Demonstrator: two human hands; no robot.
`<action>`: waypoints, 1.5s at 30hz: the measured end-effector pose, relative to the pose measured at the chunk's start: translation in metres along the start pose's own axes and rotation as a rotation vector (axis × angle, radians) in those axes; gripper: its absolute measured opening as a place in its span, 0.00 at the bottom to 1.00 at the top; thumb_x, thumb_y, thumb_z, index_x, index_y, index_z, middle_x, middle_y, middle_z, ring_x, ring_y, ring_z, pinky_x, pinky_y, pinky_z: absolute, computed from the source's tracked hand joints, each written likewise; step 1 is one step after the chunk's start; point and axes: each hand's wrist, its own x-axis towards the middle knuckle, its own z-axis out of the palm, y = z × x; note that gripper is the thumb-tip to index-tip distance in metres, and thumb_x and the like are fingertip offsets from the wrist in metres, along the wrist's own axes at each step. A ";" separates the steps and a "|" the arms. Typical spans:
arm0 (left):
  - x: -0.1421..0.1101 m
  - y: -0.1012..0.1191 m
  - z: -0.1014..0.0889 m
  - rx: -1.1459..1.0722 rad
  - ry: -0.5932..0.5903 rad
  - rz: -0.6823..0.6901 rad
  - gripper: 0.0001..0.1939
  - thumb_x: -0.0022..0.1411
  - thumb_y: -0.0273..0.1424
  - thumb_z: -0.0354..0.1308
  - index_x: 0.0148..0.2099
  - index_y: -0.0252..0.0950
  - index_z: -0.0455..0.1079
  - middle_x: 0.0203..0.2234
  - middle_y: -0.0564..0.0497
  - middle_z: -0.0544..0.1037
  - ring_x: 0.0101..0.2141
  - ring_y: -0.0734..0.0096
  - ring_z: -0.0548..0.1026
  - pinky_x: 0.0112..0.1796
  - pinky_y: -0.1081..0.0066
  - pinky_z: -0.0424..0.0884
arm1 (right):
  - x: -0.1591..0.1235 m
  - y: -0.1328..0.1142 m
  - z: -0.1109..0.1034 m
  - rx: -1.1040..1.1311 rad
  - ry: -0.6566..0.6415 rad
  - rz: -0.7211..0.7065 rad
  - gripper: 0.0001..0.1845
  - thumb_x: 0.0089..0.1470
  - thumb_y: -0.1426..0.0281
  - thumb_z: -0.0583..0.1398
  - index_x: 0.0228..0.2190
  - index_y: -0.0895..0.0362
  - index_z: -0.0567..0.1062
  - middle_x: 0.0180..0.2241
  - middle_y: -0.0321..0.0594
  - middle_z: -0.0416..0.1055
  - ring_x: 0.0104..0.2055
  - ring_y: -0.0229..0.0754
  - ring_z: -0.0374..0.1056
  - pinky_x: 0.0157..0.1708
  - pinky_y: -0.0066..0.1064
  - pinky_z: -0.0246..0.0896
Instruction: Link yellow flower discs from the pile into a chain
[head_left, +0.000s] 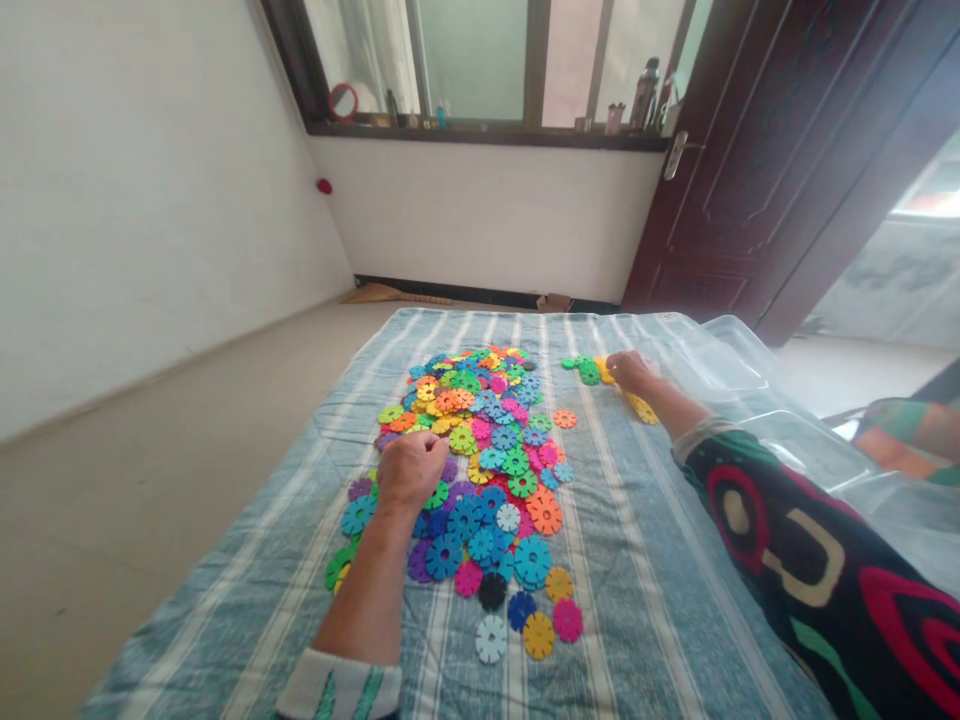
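Note:
A large heap of colourful notched plastic discs [465,520] covers the middle of the cloth. My left hand [411,468] rests over the heap's left side, its fingers curled closed; whatever they hold is hidden from me. Farther off to the right, my right hand [632,372] has its fingers closed at a yellow disc [602,370]. Green discs [589,372] lie just left of that, and more yellow discs [642,408] are on the cloth below the hand. One orange disc [565,419] sits apart, between the heap and my right hand.
Clear plastic containers [731,355] line the right edge of the striped cloth [637,560]. Another person's arm or leg [911,435] shows at the far right. Beyond are a dark red door [750,150] and a window ledge [487,134] with small items.

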 end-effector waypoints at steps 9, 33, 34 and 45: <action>0.003 -0.003 -0.025 -0.006 -0.023 -0.047 0.15 0.54 0.39 0.52 0.25 0.37 0.74 0.22 0.51 0.76 0.27 0.68 0.71 0.28 0.73 0.57 | -0.044 -0.030 -0.014 0.047 0.074 -0.095 0.17 0.57 0.69 0.52 0.37 0.55 0.81 0.35 0.46 0.77 0.36 0.46 0.71 0.31 0.31 0.53; -0.073 -0.027 -0.072 0.307 -0.328 -0.100 0.08 0.49 0.38 0.60 0.30 0.40 0.74 0.28 0.51 0.79 0.31 0.67 0.75 0.26 0.74 0.58 | -0.181 -0.090 0.040 0.586 0.188 -0.228 0.14 0.51 0.65 0.56 0.35 0.54 0.80 0.27 0.39 0.75 0.29 0.42 0.68 0.32 0.30 0.56; -0.072 -0.026 -0.071 0.337 -0.339 -0.109 0.07 0.49 0.37 0.60 0.31 0.40 0.74 0.30 0.51 0.79 0.32 0.67 0.75 0.26 0.74 0.58 | -0.182 -0.090 0.042 0.594 0.198 -0.218 0.14 0.50 0.66 0.56 0.35 0.54 0.80 0.27 0.39 0.75 0.30 0.42 0.68 0.33 0.31 0.56; -0.065 -0.026 -0.060 0.252 -0.276 -0.060 0.10 0.49 0.26 0.56 0.35 0.38 0.76 0.31 0.51 0.80 0.34 0.68 0.76 0.31 0.74 0.63 | -0.182 -0.089 0.046 0.665 0.213 -0.214 0.13 0.50 0.65 0.56 0.34 0.55 0.79 0.27 0.38 0.75 0.29 0.41 0.67 0.32 0.30 0.57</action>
